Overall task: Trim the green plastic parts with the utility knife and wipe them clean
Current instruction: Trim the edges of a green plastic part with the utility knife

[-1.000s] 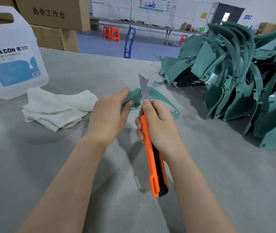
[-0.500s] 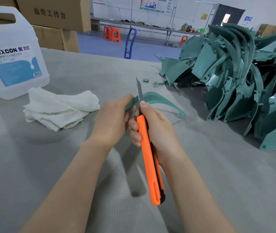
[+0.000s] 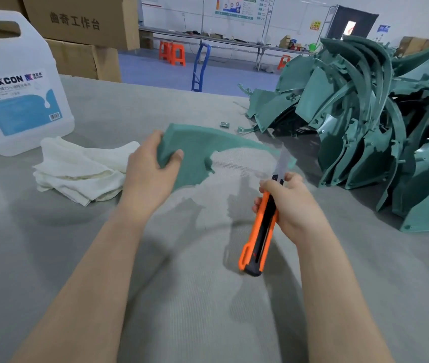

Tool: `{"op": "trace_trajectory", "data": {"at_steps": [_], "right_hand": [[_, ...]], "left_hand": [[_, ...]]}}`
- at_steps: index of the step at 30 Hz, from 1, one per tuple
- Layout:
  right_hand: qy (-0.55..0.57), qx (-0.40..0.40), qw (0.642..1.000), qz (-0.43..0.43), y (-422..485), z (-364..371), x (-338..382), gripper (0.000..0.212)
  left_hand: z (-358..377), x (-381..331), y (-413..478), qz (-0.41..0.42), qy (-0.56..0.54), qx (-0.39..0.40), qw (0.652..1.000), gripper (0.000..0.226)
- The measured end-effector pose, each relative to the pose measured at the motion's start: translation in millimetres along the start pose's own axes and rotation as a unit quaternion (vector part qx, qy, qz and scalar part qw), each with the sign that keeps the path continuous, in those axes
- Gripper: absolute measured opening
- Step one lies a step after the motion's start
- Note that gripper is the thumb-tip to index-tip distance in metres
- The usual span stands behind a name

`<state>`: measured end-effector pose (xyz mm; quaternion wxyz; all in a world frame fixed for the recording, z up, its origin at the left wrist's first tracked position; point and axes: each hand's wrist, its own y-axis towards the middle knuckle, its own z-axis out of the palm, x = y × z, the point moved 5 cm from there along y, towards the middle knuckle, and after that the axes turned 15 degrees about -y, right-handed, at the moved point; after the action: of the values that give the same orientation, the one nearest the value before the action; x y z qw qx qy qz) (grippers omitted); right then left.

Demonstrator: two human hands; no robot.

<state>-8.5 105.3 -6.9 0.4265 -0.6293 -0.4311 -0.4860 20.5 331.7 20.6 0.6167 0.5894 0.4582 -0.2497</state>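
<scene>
Head view: left hand [image 3: 153, 166] grips the green part [image 3: 202, 150] by its corner, just right of the cloth [image 3: 77, 169], above the table [image 3: 208, 310]. Right hand [image 3: 291, 203] fingers [image 3: 267, 186] clamp the knife [image 3: 261, 231], its blade at the part's far end. Pile [image 3: 365, 113] farther right.

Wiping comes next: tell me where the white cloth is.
Head view, left side: the white cloth lies between the DEXCON jug and the left hand.

My two bare forearms reach forward, apart. My left hand [image 3: 150, 166] pinches the part [image 3: 208, 145], thumb on top; my right hand [image 3: 291, 203] curls round the knife [image 3: 260, 231].
</scene>
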Motion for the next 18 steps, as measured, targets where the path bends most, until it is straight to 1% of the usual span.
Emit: {"op": "trace_trajectory", "data": {"at_steps": [3,5,6,8,11,12,13,15,16,17,18], "right_hand": [[-0.007,-0.084,0.995,-0.053,6,-5,-3,0.036],[-0.035,-0.120,0.987,-0.100,7,-6,-2,0.042],[-0.045,-0.135,0.982,-0.126,6,-7,0,0.043],[-0.062,-0.183,0.965,-0.180,3,-8,6,0.038],[-0.104,-0.265,0.932,-0.226,-2,-9,11,0.039],[-0.121,-0.268,0.928,-0.229,-2,-7,11,0.036],[-0.146,-0.250,0.931,-0.223,0,-3,10,0.030],[-0.189,-0.163,0.952,-0.177,8,8,2,0.011],[-0.180,-0.121,0.965,-0.145,11,12,-3,0.008],[-0.155,-0.097,0.976,-0.118,13,14,-7,0.010],[-0.134,-0.099,0.981,-0.104,14,12,-9,0.012]], "left_hand": [[-9,10,2,-0.086,-0.057,-0.008,0.995,0.012],[-8,17,-1,-0.141,-0.082,0.013,0.987,0.014],[-8,20,-3,-0.156,-0.091,0.024,0.983,0.014],[-8,23,-4,-0.167,-0.100,0.041,0.980,0.015],[-8,26,-5,-0.188,-0.111,0.059,0.974,0.012],[-8,27,-5,-0.192,-0.109,0.064,0.973,0.010],[-8,27,-5,-0.194,-0.105,0.069,0.973,0.009],[-8,27,-5,-0.194,-0.104,0.074,0.973,0.008],[-8,27,-5,-0.194,-0.105,0.074,0.973,0.008],[-8,27,-5,-0.192,-0.106,0.074,0.973,0.008],[-8,28,-4,-0.190,-0.106,0.072,0.973,0.009]]}}
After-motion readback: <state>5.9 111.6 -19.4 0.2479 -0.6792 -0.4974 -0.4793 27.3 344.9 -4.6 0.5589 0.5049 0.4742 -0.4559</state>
